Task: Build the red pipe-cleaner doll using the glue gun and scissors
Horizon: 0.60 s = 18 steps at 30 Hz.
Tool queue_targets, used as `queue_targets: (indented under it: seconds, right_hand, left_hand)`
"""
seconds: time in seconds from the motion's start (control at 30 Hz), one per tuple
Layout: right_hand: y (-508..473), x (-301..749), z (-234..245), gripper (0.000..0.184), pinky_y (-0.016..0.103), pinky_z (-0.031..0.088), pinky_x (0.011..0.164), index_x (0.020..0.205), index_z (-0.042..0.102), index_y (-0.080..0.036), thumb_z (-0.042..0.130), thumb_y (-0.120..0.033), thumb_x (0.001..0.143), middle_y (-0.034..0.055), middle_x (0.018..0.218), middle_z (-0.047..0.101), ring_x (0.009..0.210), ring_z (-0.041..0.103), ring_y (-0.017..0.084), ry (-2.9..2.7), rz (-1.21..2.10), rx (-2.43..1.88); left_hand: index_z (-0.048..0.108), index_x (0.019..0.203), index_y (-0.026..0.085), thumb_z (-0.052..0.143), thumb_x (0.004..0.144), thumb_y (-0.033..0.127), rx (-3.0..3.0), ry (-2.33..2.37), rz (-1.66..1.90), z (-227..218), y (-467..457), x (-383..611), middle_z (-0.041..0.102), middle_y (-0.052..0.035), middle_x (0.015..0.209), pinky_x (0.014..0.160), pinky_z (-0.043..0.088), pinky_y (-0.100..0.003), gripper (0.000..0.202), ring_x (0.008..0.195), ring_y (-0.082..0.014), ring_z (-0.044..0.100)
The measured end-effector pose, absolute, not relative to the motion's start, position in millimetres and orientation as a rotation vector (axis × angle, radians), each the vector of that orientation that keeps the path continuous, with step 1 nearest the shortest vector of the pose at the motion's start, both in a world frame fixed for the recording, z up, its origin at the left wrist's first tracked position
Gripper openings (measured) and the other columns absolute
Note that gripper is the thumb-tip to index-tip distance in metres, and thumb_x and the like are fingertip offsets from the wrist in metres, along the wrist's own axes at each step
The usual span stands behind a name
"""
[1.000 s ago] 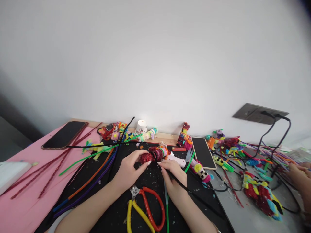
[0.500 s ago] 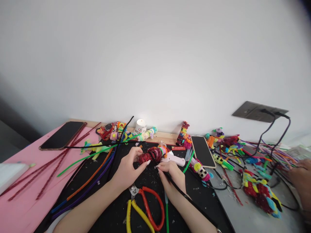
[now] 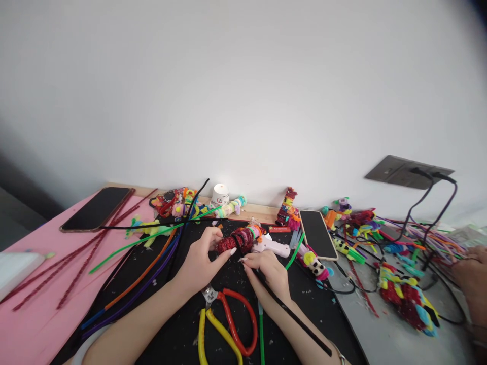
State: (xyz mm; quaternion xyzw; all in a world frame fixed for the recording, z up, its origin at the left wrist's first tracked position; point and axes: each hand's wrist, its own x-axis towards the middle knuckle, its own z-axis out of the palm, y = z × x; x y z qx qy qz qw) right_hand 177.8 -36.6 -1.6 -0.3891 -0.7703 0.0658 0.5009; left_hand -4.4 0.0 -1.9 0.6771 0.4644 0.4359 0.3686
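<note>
My left hand [image 3: 200, 261] is closed around a caterpillar-like figure of fuzzy pipe cleaners [image 3: 228, 244], dark red at the near end with pink, orange and green rings farther up. Just right of it, my right hand [image 3: 271, 276] pinches a black pipe cleaner [image 3: 294, 315], whose long tail runs back over my right forearm. The pinched end lies close to the figure; whether they touch I cannot tell. Beyond my right hand lies a pale glue gun [image 3: 273, 247]. Cutting pliers [image 3: 210, 295] with one red and one yellow handle rest between my forearms.
Loose pipe cleaners [image 3: 142, 278] and a dark phone [image 3: 97, 208] lie on the left. A paper cup [image 3: 220, 194] stands by the wall. Rightward are another phone [image 3: 318, 234], several fuzzy figures [image 3: 409, 299], cables from a wall outlet [image 3: 407, 171] and another person's hand [image 3: 472, 274].
My right hand has shifted slightly left, and the black pipe cleaner's tail has swung a little on my forearm. My left hand keeps hold of the figure.
</note>
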Motion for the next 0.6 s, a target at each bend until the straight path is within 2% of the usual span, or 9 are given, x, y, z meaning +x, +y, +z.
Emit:
queue_targets:
  seconds: [0.3, 0.6]
  right_hand:
    - [-35.0, 181.2, -0.5, 0.011, 0.032, 0.049, 0.070, 0.084, 0.061, -0.022, 0.056, -0.012, 0.085, 0.0022, 0.084, 0.073, 0.072, 0.067, 0.016, -1.972, 0.167, -0.976]
    - [-33.8, 179.9, 1.6, 0.014, 0.032, 0.050, 0.071, 0.086, 0.063, -0.023, 0.055, -0.011, 0.085, 0.0026, 0.086, 0.074, 0.077, 0.069, 0.018, -1.977, 0.186, -1.016]
  left_hand:
    - [0.043, 0.089, 0.022, 0.056, 0.083, 0.033, 1.838, 1.208, 1.061, 3.2, -0.3, -6.7, 0.058, 0.0015, 0.075, 0.064, 0.045, -0.026, 0.018, 0.066, -0.0149, 0.057]
    - [0.043, 0.082, 0.023, 0.059, 0.081, 0.036, 1.635, 1.173, 1.046, 6.4, 2.3, -4.8, 0.050, 0.0076, 0.058, 0.047, 0.033, -0.020, 0.022, 0.047, -0.0095, 0.044]
